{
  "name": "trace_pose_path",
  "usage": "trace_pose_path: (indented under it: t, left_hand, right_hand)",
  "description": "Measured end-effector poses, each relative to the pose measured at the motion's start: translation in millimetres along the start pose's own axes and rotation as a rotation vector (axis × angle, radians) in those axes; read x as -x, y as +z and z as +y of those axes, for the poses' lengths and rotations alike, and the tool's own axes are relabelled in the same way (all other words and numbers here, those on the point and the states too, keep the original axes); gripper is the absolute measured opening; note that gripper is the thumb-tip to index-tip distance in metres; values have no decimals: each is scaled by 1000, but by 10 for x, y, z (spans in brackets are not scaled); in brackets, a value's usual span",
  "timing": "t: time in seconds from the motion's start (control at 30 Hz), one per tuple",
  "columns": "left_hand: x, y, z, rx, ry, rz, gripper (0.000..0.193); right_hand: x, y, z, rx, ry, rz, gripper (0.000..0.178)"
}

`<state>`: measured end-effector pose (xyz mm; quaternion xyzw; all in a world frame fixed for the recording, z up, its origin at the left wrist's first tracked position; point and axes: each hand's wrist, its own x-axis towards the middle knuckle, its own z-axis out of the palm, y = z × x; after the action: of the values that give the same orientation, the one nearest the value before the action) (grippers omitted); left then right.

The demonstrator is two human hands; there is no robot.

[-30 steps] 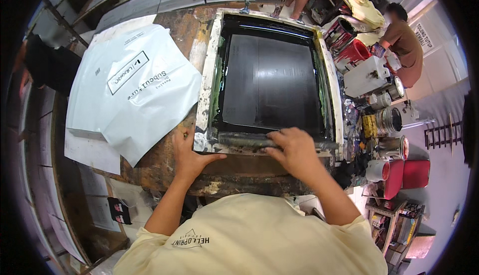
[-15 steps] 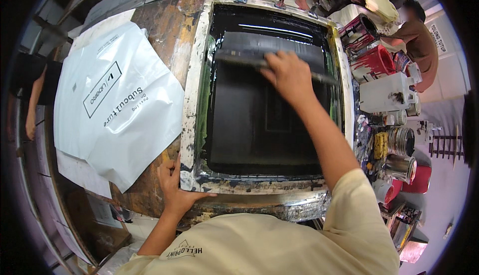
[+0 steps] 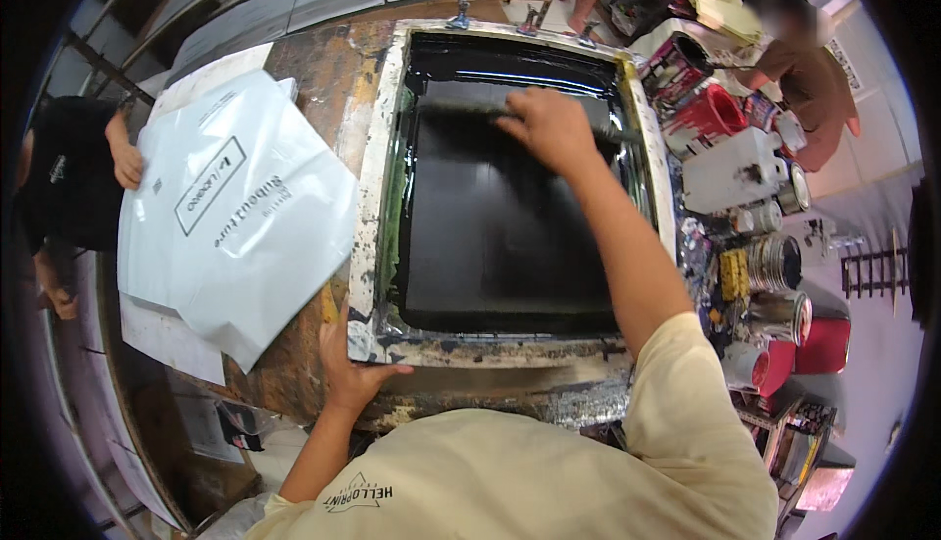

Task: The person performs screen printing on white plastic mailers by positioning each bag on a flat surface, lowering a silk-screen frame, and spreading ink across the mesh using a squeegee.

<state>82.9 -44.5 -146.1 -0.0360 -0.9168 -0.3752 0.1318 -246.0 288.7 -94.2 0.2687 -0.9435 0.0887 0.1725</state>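
My right hand (image 3: 557,130) is closed on the top of a dark, wide squeegee (image 3: 461,115). The squeegee lies crosswise near the far end of a screen printing frame (image 3: 365,236), on mesh (image 3: 500,236) coated in glossy black ink. The far strip of mesh beyond the blade is partly hidden by my hand. At the frame's near left corner rests my left hand (image 3: 351,371), thumb stretched along the near edge and fingers up the left side. Left of the frame lies a white plastic bag (image 3: 284,266) with black print, on the stained wooden table (image 3: 319,60).
Small clamps (image 3: 459,17) stand at the frame's far edge. Along the right are ink cans (image 3: 706,117), a white jug (image 3: 730,170) and a yellow sponge (image 3: 733,275). A person in black (image 3: 74,172) reaches to the bag's left edge. Another person (image 3: 809,89) is at far right.
My right hand has pushed the squeegee farther toward the frame's far end. The person in black has come closer, one hand now at the bag's edge. My left hand stays at the corner.
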Motion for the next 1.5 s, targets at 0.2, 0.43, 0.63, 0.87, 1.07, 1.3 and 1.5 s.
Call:
trace_pose_path:
  t: [0.2, 0.43, 0.63, 0.87, 1.07, 1.3, 1.5]
  left_hand:
    - [-6, 21, 45, 71, -54, 15, 127]
    - [-197, -151, 519, 681, -147, 156, 81]
    - [-842, -479, 1174, 624, 164, 285, 96]
    - [129, 392, 592, -667, 48, -278, 119]
    - [-136, 259, 921, -492, -48, -445, 113]
    - [-398, 359, 754, -88, -6, -186, 50]
    - [-625, 157, 1110, -129, -42, -70, 60]
  right_hand:
    - [1416, -811, -1222, -44, 69, -161, 38]
    - [1699, -1956, -1828, -68, 82, -148, 38]
    - [876, -2564, -1616, 210, -2, 387, 33]
    - [292, -2914, -1455, 161, -44, 420, 34]
    - [39, -3045, -1222, 102, -66, 395, 39]
    - [-93, -3248, -1248, 27, -28, 318, 42]
    - [-105, -3243, -1264, 39, -51, 344, 44]
